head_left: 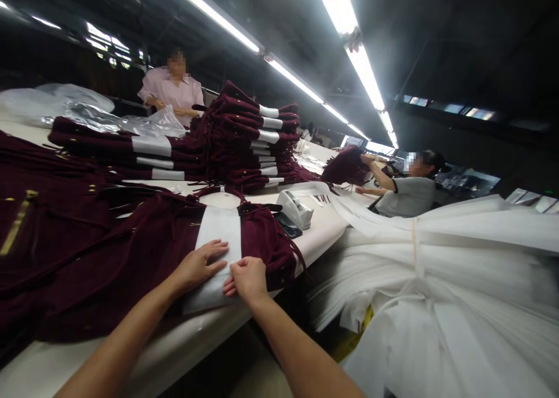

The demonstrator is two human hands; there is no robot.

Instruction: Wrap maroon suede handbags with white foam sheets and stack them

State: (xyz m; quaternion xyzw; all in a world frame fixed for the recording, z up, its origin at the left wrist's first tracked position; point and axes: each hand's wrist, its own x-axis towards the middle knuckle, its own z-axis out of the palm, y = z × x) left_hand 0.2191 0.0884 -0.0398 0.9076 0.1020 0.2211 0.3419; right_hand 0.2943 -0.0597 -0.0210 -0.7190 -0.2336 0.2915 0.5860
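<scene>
A folded maroon bag [148, 258] with thin straps lies across the near table, and a white paper band [218, 235] crosses it. My left hand [201, 265] rests on the band's left side, its fingers spread. On the band's right side is my right hand [247, 279], fingers curled together against the paper; whatever they pinch is too small to make out. A tape dispenser [297, 210] stands just behind the bag's right end.
Banded maroon stacks [257, 136] rise behind, beside clear plastic bags [74, 107]. A large bundle of white strips [437, 270] fills the right. One person [174, 92] stands at the back; another [408, 191] handles a maroon item at the right.
</scene>
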